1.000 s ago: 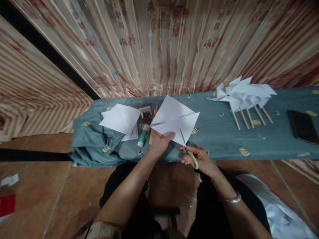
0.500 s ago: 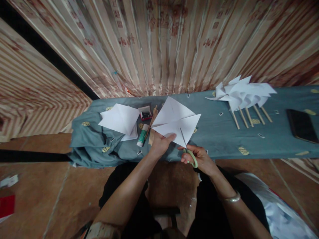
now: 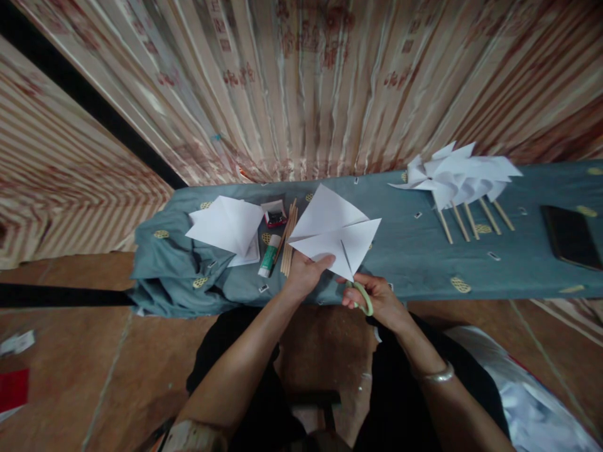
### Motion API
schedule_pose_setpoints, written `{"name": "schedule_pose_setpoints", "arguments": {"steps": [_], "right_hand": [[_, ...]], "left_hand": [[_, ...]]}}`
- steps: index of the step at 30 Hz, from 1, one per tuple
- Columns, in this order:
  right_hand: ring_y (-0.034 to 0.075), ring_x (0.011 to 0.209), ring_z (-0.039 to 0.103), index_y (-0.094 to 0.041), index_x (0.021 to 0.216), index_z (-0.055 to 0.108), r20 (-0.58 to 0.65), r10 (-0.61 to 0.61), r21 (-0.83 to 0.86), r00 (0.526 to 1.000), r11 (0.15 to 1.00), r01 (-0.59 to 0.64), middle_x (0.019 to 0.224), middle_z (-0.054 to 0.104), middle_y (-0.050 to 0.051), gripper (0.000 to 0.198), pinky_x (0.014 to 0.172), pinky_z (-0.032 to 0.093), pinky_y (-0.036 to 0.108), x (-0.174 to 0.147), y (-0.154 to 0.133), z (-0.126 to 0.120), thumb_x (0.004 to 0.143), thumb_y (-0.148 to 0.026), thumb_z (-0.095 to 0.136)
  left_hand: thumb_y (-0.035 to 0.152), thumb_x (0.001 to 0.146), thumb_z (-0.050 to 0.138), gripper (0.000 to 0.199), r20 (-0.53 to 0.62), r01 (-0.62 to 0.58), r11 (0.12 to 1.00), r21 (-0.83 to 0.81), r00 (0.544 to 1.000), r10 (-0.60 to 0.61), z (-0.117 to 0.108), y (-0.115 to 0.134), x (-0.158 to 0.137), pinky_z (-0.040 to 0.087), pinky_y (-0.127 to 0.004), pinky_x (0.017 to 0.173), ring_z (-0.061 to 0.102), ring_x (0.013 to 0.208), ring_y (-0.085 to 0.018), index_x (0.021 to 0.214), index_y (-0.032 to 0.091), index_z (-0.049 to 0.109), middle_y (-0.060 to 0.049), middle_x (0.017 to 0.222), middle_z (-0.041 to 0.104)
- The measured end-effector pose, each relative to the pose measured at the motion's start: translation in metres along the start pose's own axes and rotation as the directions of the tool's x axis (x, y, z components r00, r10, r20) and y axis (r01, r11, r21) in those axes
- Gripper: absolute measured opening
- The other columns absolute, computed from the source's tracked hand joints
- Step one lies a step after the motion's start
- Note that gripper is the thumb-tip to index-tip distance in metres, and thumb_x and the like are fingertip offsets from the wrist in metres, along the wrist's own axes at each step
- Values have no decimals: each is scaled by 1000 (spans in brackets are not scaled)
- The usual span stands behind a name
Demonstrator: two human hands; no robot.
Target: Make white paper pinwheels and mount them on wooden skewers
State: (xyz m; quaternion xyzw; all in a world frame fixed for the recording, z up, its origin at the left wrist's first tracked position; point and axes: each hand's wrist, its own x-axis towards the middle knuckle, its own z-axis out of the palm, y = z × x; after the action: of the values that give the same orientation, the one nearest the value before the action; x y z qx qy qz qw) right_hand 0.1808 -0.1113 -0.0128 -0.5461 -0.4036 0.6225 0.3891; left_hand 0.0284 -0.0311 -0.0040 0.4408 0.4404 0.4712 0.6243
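My left hand [image 3: 307,271] is closed on the near-left edge of a white paper square [image 3: 325,229], its thumb lying on top. Slits run into the sheet from its corners. In my right hand [image 3: 372,295] is a pair of scissors with light green handles [image 3: 362,298]. One dark blade shows over the paper at the near corner, pointing toward the middle of the sheet. Left of the paper lie several thin wooden sticks [image 3: 288,242], a green and white glue stick [image 3: 268,256] and a small red box of dark pieces [image 3: 274,214].
More white paper sheets [image 3: 226,223] lie at the left of the cloth-covered table [image 3: 414,263]. Several paper pinwheels [image 3: 464,172] on sticks rest at the back right, near a dark phone-like slab [image 3: 571,235]. A curtain [image 3: 320,94] hangs behind the table; a bag [image 3: 527,383] is on the floor.
The paper's near part has shifted very slightly right and toward me, with the left hand on it. The scissors stay at the near corner, almost unmoved.
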Motion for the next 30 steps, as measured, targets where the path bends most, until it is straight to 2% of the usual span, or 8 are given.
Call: {"name": "schedule_pose_setpoints", "arguments": {"steps": [19,30], "right_hand": [[10,48,56,-16,86,72,-17,57,46,998,997,-56,58,66,0,55,49,47,22,0,-1,1,54,-59,84],[10,50,57,-16,86,70,70,21,8,997,1000,-22,60,66,1,52,51,47,23,-1,-3,-1,63,-62,77]], "left_hand": [[24,57,76,32,-7,23,1000,-3,1000,-23,1,1,-2,52,-35,86,67,87,-22,87,17,69,-7,93,74],[25,56,76,30,0,24,1000,-13,1000,-24,0,3,-2,52,-34,83,65,82,-21,83,17,67,-6,88,73]]}}
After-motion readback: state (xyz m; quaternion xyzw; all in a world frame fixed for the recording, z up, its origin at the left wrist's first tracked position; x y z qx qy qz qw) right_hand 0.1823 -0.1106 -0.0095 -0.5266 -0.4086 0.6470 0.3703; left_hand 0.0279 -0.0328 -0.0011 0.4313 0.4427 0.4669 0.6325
